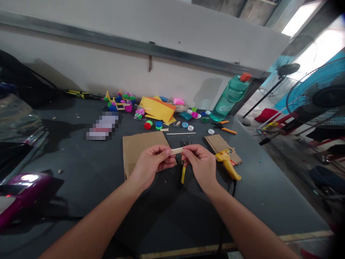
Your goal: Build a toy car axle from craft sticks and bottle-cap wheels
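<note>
the short pale sticks (177,151) lie side by side between the two hands, above the dark table (88,194), their ends pinched between thumb and fingers of the left hand (156,162) and of the right hand (199,162), the middles bare. just below them is a yellow-and-black tool (183,174), with a cardboard sheet (145,144) by the left hand and a yellow glue gun (228,164) beside the right, partly over a smaller cardboard piece (217,143).
</note>
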A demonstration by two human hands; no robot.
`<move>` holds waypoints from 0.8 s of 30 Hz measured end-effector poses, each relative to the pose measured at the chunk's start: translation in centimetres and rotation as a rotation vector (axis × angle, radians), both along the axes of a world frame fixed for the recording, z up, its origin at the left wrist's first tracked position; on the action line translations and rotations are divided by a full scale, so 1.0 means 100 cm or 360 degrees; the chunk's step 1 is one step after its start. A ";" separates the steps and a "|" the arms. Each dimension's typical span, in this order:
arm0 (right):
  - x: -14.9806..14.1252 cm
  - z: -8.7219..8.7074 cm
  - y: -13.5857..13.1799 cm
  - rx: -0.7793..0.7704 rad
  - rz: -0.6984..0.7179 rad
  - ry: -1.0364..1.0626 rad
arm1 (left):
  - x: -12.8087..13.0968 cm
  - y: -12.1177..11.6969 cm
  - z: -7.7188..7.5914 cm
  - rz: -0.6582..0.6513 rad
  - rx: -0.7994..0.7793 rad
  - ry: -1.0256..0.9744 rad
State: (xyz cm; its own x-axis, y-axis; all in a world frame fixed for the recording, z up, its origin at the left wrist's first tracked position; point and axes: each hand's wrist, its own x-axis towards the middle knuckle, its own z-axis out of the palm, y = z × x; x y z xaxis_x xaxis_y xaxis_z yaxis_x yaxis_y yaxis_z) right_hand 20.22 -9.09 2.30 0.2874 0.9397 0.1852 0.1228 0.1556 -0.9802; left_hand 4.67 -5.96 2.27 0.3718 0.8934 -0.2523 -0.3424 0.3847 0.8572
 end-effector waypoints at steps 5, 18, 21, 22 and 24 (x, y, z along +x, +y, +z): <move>0.000 -0.001 -0.004 0.0060 -0.0007 -0.0190 | 0.002 -0.001 -0.002 0.0091 -0.0055 -0.0010; -0.002 -0.008 -0.002 0.0064 -0.0018 -0.0122 | 0.002 0.001 -0.003 0.0088 -0.0062 -0.0016; -0.002 -0.009 -0.002 0.0053 -0.0010 -0.0096 | 0.002 0.001 -0.004 0.0071 -0.0052 -0.0010; -0.002 -0.009 -0.002 0.0054 -0.0009 -0.0088 | 0.002 0.001 -0.004 0.0070 -0.0049 -0.0007; -0.002 -0.008 -0.002 0.0059 -0.0016 -0.0086 | 0.002 0.002 -0.003 0.0074 -0.0048 -0.0001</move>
